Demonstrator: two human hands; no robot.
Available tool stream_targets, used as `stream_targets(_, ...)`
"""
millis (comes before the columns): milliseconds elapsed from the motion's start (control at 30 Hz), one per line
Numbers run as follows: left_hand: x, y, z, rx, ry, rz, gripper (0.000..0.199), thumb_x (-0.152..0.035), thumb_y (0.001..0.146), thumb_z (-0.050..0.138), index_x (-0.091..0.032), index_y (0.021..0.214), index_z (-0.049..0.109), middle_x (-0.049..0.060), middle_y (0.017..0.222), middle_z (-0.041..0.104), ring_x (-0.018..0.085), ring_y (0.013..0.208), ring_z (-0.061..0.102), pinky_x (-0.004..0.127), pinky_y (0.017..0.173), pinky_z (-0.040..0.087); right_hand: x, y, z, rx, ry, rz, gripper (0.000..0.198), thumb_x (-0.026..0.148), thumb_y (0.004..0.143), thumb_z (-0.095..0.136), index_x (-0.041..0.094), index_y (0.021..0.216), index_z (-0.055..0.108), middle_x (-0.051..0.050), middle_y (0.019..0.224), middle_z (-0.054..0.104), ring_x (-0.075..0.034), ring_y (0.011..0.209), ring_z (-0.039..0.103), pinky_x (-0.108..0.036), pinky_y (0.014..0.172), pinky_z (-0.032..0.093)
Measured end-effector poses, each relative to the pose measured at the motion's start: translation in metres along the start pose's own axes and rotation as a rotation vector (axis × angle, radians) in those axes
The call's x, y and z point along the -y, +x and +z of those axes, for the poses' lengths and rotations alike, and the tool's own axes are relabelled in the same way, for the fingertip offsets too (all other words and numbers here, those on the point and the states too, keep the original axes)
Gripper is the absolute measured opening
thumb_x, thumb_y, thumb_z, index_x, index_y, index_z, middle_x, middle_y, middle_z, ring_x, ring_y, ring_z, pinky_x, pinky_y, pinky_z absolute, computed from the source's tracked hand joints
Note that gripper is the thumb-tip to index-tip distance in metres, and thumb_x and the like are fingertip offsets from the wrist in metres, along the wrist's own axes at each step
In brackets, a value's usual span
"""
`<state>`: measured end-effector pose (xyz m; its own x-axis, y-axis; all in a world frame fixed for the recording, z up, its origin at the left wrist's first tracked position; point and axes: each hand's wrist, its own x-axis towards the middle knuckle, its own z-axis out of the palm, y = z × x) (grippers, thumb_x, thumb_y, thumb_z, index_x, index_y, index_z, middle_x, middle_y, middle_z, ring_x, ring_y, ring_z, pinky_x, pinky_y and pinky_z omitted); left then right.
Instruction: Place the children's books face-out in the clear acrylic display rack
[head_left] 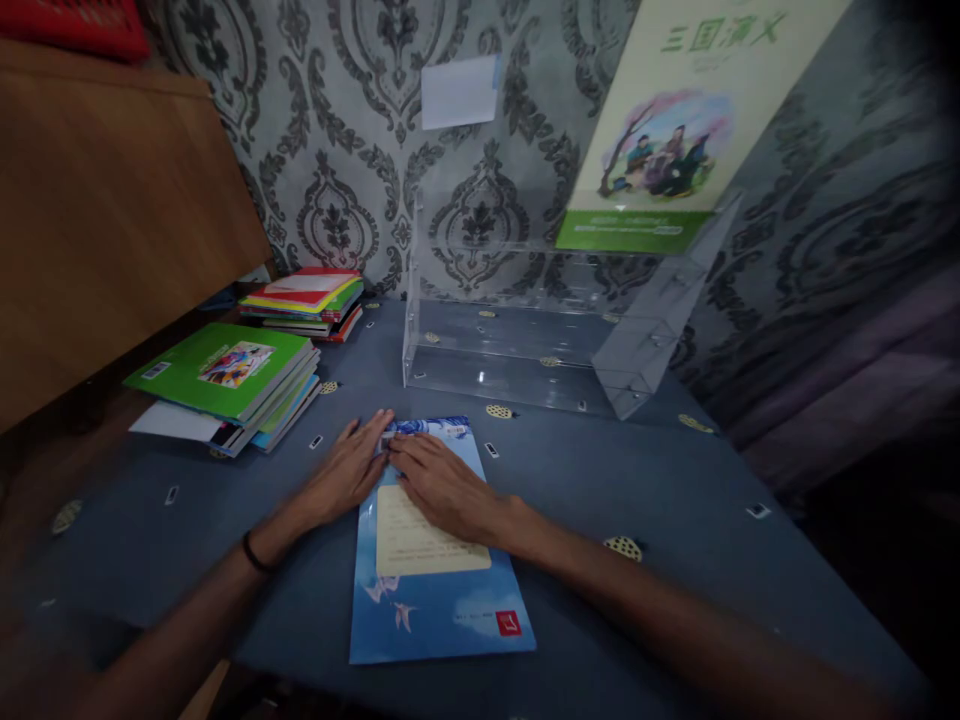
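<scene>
The blue book (435, 625) lies beneath the right hand (446, 490), opened out; the left hand (349, 475), apparently gripping nothing, overlaps the book's far left edge.

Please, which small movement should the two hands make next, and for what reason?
Probably the right hand should press gently along the small pale patch, while the left hand steadies the blue book. Both hands rest close by that patch, and the book lies flat on the table. Whether the patch is loose or stuck, I cannot tell.
</scene>
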<state>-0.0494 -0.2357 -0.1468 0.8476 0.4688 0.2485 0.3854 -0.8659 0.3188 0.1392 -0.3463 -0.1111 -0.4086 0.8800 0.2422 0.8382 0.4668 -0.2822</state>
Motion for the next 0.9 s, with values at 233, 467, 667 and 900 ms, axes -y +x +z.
stream_targets(233,0.003,-0.002,0.005,-0.092,0.05,0.117,0.062,-0.024,0.106,0.031,-0.026,0.162,0.005,0.013,0.158,0.044,0.022,0.15,0.034,0.05,0.122,0.034,-0.012,-0.001,0.001,0.027,0.041,0.09,0.052,0.033,0.104,0.044,0.006,0.148,0.046,-0.021,0.157,0.044,-0.028,0.151,0.033,-0.049,0.125,0.031)
stream_targets(467,-0.002,0.0,0.0,-0.069,0.085,0.12,0.062,-0.023,0.106,0.03,-0.027,0.162,0.003,0.012,0.158,0.044,0.023,0.15,0.035,0.05,0.122,0.033,-0.044,-0.039,-0.005,-0.018,0.008,0.266,0.059,0.043,0.104,0.044,0.011,0.153,0.042,-0.018,0.16,0.039,-0.03,0.151,0.032,-0.054,0.125,0.028)
stream_targets(667,-0.005,0.002,-0.006,0.001,0.092,0.079,0.053,-0.027,0.106,0.027,-0.025,0.159,0.026,0.012,0.159,0.043,0.024,0.15,0.035,0.052,0.122,0.031,-0.052,-0.05,-0.003,-0.084,0.02,0.268,0.057,0.044,0.104,0.043,0.012,0.151,0.044,-0.017,0.16,0.041,-0.029,0.151,0.034,-0.054,0.125,0.029)
stream_targets(900,-0.012,0.01,-0.018,0.143,0.199,0.054,0.054,-0.04,0.107,0.025,-0.022,0.157,0.033,0.012,0.161,0.039,0.027,0.152,0.031,0.06,0.124,0.021,-0.052,-0.049,0.001,-0.135,0.063,0.257,0.054,0.042,0.103,0.044,0.014,0.15,0.045,-0.016,0.159,0.042,-0.029,0.15,0.034,-0.056,0.124,0.028)
